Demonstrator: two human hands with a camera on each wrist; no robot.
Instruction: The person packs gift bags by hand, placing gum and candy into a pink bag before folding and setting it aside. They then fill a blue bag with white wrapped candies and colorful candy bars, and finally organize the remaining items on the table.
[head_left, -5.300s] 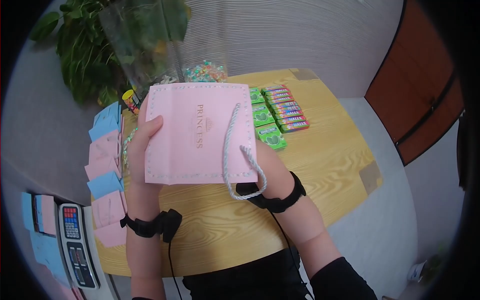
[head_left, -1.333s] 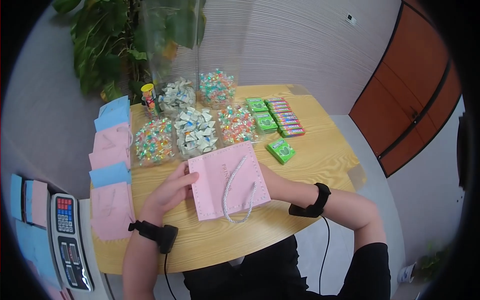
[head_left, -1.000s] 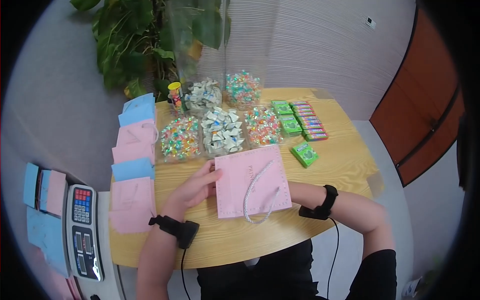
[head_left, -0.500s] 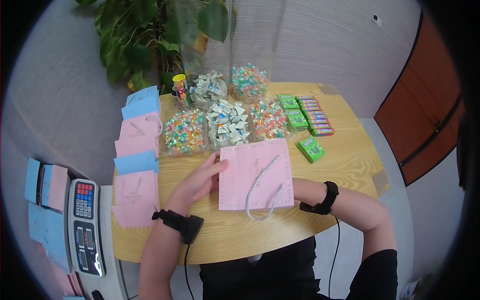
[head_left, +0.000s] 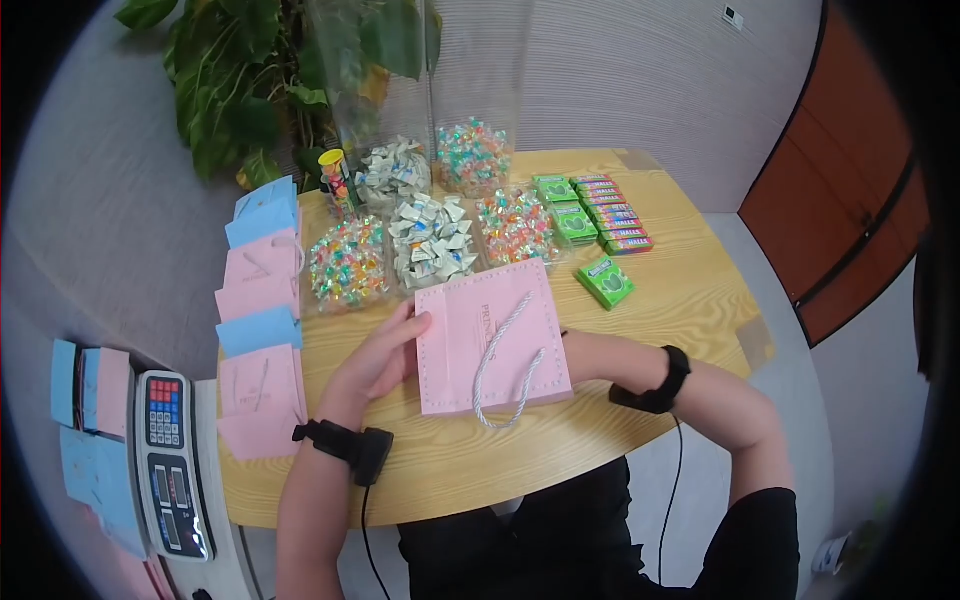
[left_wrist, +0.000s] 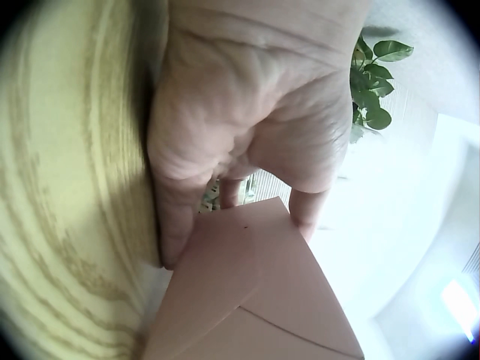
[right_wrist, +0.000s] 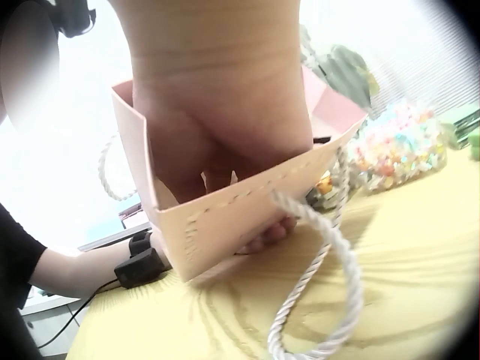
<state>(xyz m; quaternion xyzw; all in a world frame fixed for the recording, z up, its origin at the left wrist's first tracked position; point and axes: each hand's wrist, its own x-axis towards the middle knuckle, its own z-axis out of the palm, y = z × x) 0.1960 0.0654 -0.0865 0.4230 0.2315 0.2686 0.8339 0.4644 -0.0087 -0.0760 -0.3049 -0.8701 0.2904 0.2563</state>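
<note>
A pink paper gift bag [head_left: 450,345] with gold "PRINCESS" lettering and a white rope handle [head_left: 490,360] lies on its side, low above the wooden table. My left hand [head_left: 375,360] grips its closed left end, thumb on the upper face and fingers underneath; the left wrist view shows this hand [left_wrist: 247,112] around the bag's folded bottom. From the right, my right hand [right_wrist: 217,112] reaches through the open mouth into the bag. Its fingers are mostly hidden by the bag walls, and I cannot tell what they hold.
Clear bins of wrapped candies [head_left: 350,262] and white-wrapped sweets [head_left: 433,240] stand behind the bag. Green Doublemint boxes [head_left: 605,283] and Halls packs [head_left: 625,228] sit right of them. Pink and blue bags [head_left: 260,325] line the left edge, beside a scale [head_left: 172,465].
The bag has come down from close before the head camera to low over the table. It was tilted more at 1.3 s ago. The right hand stays inside it, the left keeps its grip.
</note>
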